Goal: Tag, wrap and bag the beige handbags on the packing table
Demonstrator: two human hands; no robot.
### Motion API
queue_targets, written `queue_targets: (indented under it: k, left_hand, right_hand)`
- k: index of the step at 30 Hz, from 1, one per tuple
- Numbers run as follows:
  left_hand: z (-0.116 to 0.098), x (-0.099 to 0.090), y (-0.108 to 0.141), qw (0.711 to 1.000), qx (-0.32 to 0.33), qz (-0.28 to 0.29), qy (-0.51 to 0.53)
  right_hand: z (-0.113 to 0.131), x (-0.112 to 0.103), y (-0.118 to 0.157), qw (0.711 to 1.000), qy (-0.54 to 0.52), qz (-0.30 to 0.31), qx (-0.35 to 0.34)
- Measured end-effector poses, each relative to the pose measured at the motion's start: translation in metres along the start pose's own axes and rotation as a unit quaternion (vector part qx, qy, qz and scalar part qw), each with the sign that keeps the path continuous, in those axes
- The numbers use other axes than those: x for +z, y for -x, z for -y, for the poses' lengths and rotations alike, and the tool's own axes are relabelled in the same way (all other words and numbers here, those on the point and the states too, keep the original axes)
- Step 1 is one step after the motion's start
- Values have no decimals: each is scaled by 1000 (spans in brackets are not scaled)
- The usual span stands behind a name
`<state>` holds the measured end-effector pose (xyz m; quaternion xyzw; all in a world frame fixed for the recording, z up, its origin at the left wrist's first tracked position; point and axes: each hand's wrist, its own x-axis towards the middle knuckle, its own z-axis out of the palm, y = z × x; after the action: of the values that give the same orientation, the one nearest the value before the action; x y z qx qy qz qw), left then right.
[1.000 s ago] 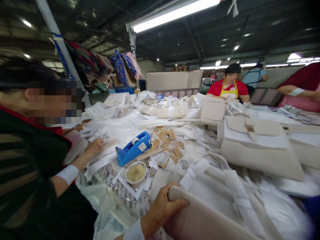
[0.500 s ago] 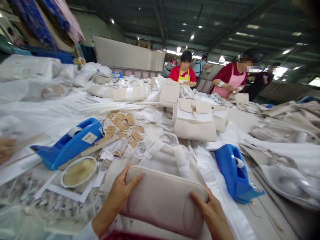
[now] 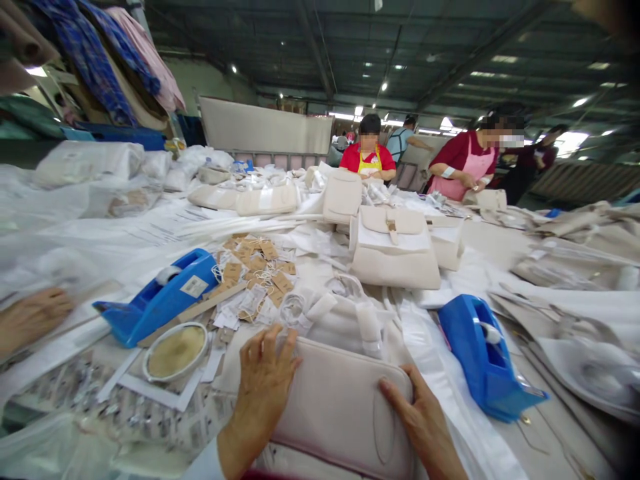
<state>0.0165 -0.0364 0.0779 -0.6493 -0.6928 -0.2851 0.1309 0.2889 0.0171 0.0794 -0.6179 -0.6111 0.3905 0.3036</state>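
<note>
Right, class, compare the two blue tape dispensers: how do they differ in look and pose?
The left dispenser points its narrow end leftward; the right dispenser points its narrow end rightward and nearer the person. The left dispenser shows a white label, while the right dispenser shows none on its visible faces. Both are blue and similarly shaped.

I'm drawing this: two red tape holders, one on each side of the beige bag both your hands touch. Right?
Not red: the head view shows the left tape holder and right tape holder are blue. They flank the beige bag, and the left hand and right hand touch it.
</note>
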Motion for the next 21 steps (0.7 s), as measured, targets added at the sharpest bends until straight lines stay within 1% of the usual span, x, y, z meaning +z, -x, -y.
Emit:
queue_targets:
  k: [1, 2, 3, 4, 5, 6, 7, 8, 9, 11, 13, 14, 16, 18, 21]
  left_hand:
    - [-4, 0, -2, 997, 66, -20, -21]
    - [-8, -1, -5, 991, 130, -22, -22]
    - [-13, -2, -9, 982, 186, -6, -9]
    - [-18, -3, -14, 974, 226, 30, 12]
    - [-23, -4, -20, 966, 243, 79, 33]
    - [-27, -4, -25, 961, 241, 130, 50]
    - [-31, -4, -29, 957, 225, 174, 60]
    - [-33, -3, -32, 955, 206, 203, 65]
    - [-35, -1, -34, 956, 190, 215, 65]
    - [-34, 4, -33, 962, 180, 197, 56]
    - [-29, 11, -29, 964, 197, 171, 52]
    - [-27, 16, -27, 963, 211, 161, 49]
    - [-21, 27, -23, 961, 233, 144, 35]
    - [-16, 39, -21, 963, 241, 120, 18]
    - [-14, 51, -19, 966, 240, 91, 3]
  right_hand:
    - [0, 0, -1, 1000, 2, 5, -5]
    - [1, 0, -1, 1000, 4, 10, -9]
    - [1, -1, -2, 1000, 6, 15, -13]
    - [1, -1, -2, 1000, 10, 18, -17]
    - [1, -2, -2, 999, 15, 24, -21]
    - [1, -2, -3, 999, 21, 31, -24]
    - [0, -4, -3, 998, 30, 41, -25]
    - [-1, -5, -4, 998, 44, 45, -24]
    - [-3, -6, -6, 997, 64, 38, -29]
    - [-5, -6, -16, 991, 116, -13, -72]
    - [-5, -2, -31, 971, 166, -80, -152]
    - [-2, 2, -39, 958, 187, -100, -193]
    - [6, 15, -54, 935, 228, -106, -249]
    - [15, 28, -64, 917, 277, -101, -269]
    - [26, 43, -70, 901, 339, -112, -248]
